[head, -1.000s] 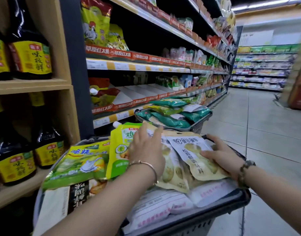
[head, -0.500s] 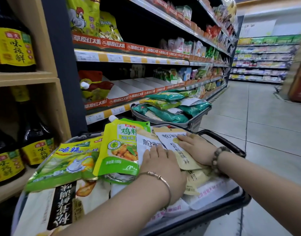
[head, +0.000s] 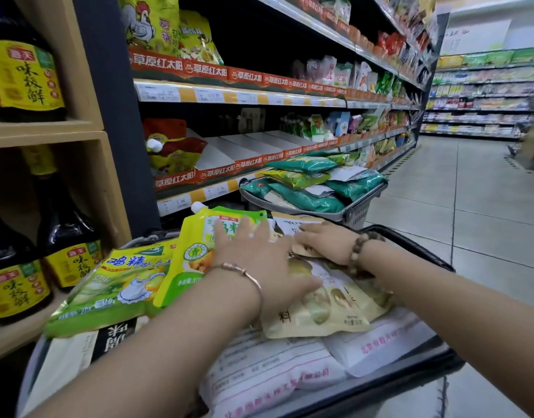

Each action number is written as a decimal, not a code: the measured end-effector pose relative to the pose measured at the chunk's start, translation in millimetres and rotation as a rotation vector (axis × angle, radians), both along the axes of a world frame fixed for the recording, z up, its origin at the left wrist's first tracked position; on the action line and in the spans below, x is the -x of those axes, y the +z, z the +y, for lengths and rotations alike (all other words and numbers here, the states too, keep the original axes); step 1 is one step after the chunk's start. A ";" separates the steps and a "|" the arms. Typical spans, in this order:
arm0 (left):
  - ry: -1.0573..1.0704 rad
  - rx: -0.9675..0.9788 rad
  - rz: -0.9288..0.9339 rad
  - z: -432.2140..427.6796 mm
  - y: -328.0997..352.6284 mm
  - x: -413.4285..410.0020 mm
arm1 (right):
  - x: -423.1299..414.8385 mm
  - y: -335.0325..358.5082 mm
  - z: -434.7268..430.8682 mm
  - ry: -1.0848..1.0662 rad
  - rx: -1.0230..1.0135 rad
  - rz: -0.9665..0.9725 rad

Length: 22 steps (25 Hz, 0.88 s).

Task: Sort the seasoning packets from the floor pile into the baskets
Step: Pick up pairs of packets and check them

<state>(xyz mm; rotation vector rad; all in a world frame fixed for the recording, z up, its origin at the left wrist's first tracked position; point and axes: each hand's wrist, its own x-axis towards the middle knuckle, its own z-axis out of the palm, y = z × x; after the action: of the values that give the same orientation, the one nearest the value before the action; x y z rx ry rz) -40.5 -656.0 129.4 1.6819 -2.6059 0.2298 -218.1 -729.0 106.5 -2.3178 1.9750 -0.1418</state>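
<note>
Left hand [head: 253,257] has shifted onto the pouch [head: 196,251]; right hand [head: 323,241] presses a packet [head: 289,222] (both flat, gripping nothing). Likely settling the basket [head: 416,247] load.

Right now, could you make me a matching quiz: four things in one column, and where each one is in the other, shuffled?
Things:
1. spout pouch
2. tan packet
3. teal bags
4. bottles

Places:
A. wooden shelf
B. under right hand
C. far basket
D. under left hand

Pairs: 1-D, 2-B, 3-C, 4-A.
</note>
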 end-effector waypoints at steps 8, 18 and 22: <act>0.157 -0.199 -0.082 -35.8 -12.0 -9.2 | -16.1 -8.8 -8.8 -0.008 -0.120 0.031; 0.133 -0.162 -0.091 -28.0 -19.5 -5.2 | -13.6 -6.5 0.7 -0.037 -0.199 0.117; 0.095 -0.077 0.076 -22.3 -12.3 -10.2 | -18.9 6.9 9.2 -0.018 -0.147 0.036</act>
<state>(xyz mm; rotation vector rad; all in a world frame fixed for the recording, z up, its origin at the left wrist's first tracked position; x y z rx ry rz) -30.3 -678.2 117.1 1.8035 -2.5143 0.0677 -199.1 -719.9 113.4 -2.2268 1.9509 0.0434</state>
